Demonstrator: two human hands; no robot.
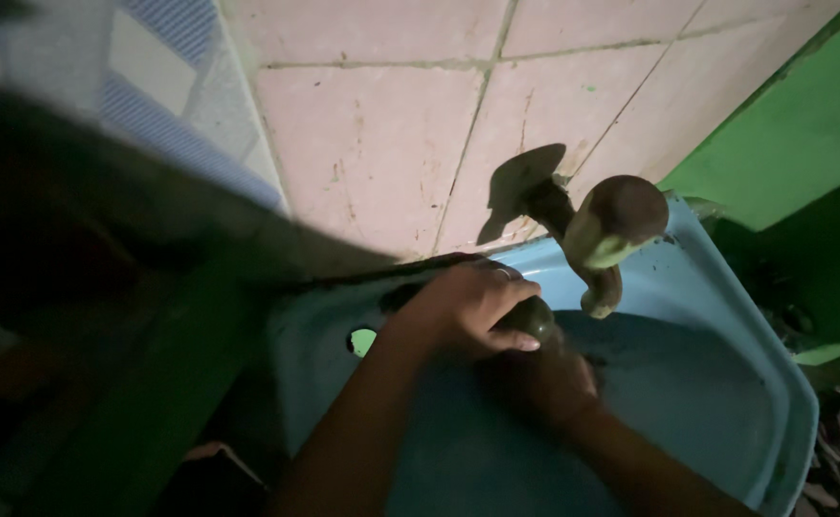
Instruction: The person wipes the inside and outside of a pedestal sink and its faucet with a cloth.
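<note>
— Hands?
— Left hand sits over the blue basin, fingers curled around a dark rounded object. Right hand lies beneath it, in shadow; finger state cannot be told.
— Object's position?
— Just below the tap, at seven o'clock from its spout.
— Surroundings?
— Pink tiled wall at twelve o'clock; green wall at two.

Over a blue sink: left hand closed around a dark rounded object, right hand just beneath, touching it. Above the sink's back rim, a tap jutting from the pale tiled wall. Right of the sink, green wall.
</note>
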